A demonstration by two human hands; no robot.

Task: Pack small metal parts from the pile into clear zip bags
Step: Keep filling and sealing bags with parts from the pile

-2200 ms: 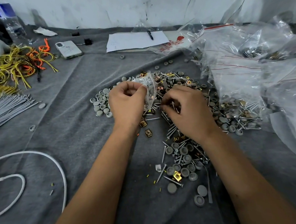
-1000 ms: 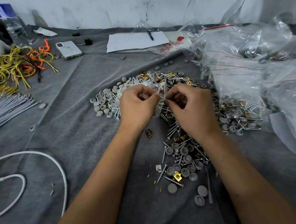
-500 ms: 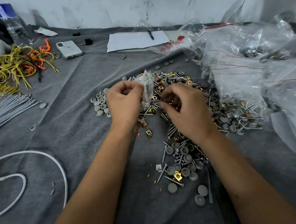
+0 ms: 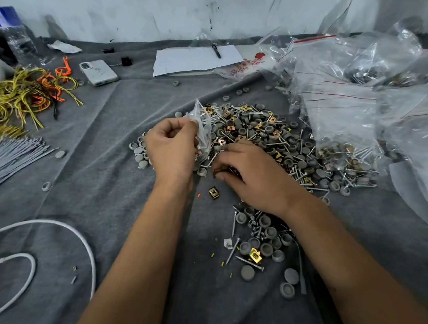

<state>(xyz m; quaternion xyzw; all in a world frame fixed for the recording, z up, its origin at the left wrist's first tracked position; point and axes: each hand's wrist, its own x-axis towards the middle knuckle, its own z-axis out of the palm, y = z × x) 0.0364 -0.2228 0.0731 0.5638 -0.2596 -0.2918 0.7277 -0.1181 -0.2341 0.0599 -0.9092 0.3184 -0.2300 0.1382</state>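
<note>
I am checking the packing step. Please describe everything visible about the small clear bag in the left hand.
The small clear zip bag is thin, crinkled transparent plastic, standing roughly upright above the pile of parts. The left hand pinches its edge. Screws show faintly inside. The right hand lies beside it on the pile, apparently not touching it.

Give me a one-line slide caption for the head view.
Left hand holds a clear zip bag while the right hand gathers parts from the pile of screws, caps and clips.

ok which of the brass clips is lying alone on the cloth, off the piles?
The brass clip just below the two hands, on bare grey cloth. The others sit mixed into the piles of screws and caps.
</note>
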